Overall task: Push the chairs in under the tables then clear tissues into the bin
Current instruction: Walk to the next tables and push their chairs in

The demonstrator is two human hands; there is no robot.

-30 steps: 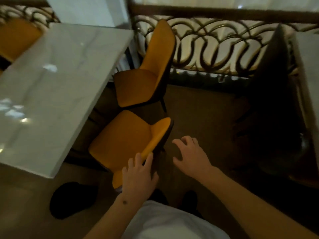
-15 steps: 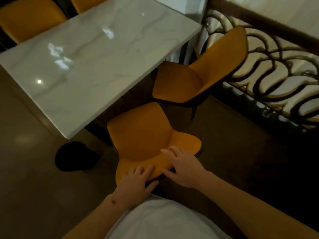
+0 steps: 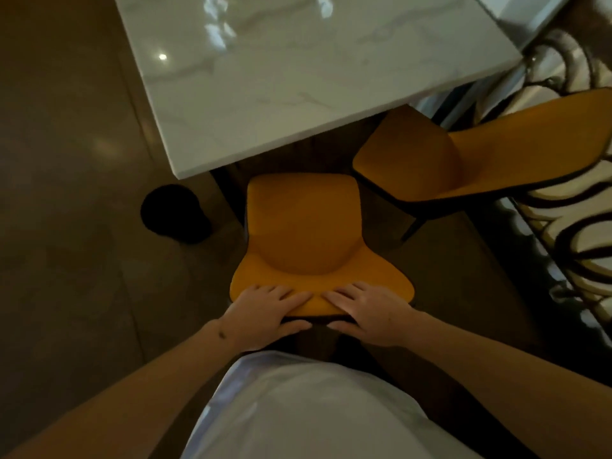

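An orange chair [image 3: 303, 226] stands right in front of me, its seat pointing at the white marble table [image 3: 281, 81], front edge just at the table's near edge. My left hand [image 3: 265, 314] and my right hand [image 3: 367, 314] both grip the top of its backrest, fingers over the front and thumbs behind. A second orange chair [image 3: 430, 160] stands to the right, its seat partly under the table's corner and its back leaning towards the railing. No tissues are visible on the tabletop.
A black round bin [image 3: 174, 213] stands on the brown floor left of the chair, near the table's corner. An ornate scrollwork railing [image 3: 569, 233] runs along the right side. Open floor lies to the left.
My right hand has come onto the backrest beside the left. I have swung round behind the chair, so the seat now faces the table squarely.
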